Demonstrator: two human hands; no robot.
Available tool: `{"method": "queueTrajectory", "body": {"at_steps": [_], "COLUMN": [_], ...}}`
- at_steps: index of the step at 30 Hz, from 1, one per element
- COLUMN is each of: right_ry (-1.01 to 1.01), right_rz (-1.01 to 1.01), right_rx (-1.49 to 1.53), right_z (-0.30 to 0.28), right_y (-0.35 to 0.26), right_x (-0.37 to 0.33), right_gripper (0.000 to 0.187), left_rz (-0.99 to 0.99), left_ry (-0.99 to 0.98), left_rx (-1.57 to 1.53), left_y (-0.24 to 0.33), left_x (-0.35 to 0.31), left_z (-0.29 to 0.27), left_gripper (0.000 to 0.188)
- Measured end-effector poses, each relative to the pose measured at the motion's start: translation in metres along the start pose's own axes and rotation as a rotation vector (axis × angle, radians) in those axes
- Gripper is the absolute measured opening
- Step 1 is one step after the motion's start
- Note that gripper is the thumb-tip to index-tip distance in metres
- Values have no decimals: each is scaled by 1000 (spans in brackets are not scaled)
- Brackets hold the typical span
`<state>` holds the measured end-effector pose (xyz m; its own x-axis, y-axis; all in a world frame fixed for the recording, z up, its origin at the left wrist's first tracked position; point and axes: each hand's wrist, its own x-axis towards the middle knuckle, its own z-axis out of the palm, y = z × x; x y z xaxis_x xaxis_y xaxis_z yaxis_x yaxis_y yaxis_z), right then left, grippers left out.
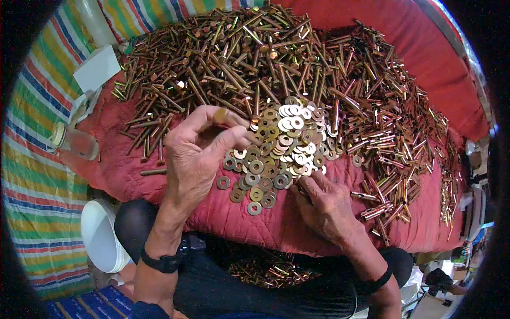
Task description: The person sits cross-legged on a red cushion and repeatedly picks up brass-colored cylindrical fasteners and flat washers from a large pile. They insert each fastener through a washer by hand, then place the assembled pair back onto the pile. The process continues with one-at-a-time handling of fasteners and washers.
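My left hand (pixel 194 154) is raised over the left edge of the washer pile, thumb and fingers closed on a brass-coloured bolt (pixel 220 115). Its head shows above the fingers; the rest is blurred or hidden. At the near right edge of the flat metal washers (pixel 270 169), my right hand (pixel 326 207) points down with its fingers drawn together. Whatever it pinches is hidden under the fingertips. Behind both hands rises a big heap of long hex-head bolts (pixel 207 69). Short metal sleeves or tubes (pixel 377 143) lie in a mass to the right.
Everything lies on a red quilted cloth (pixel 255 228). A lone bolt (pixel 154 172) rests left of my left wrist. Further left are a clear jar (pixel 79 143), a white card (pixel 97 69) and a white bucket (pixel 101 236). More metal pieces (pixel 271 271) sit below, between my legs.
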<state>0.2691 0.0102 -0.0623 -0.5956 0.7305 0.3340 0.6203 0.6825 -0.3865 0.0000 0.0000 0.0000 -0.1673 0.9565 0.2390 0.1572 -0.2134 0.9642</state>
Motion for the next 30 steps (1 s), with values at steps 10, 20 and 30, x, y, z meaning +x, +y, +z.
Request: {"method": "queueTrajectory", "body": {"at_steps": [10,20,30], "right_ry": [-48,0,-20], "right_rz": [334,-16,161], "right_rx": [389,49,212], "right_z": [-22,-11,-34], "right_y": [12,-1,3], "right_x": [3,-2,-3], "right_gripper": [16,15,19], "left_rz": [-382,-450,-391], "left_ry": [-211,-256,-390], "left_rx": [-135,-189,-36], "left_y": [-1,7,-3], "left_x": [-16,-21,-32], "left_z": [18,15,37], "left_gripper": [7,15,16]}}
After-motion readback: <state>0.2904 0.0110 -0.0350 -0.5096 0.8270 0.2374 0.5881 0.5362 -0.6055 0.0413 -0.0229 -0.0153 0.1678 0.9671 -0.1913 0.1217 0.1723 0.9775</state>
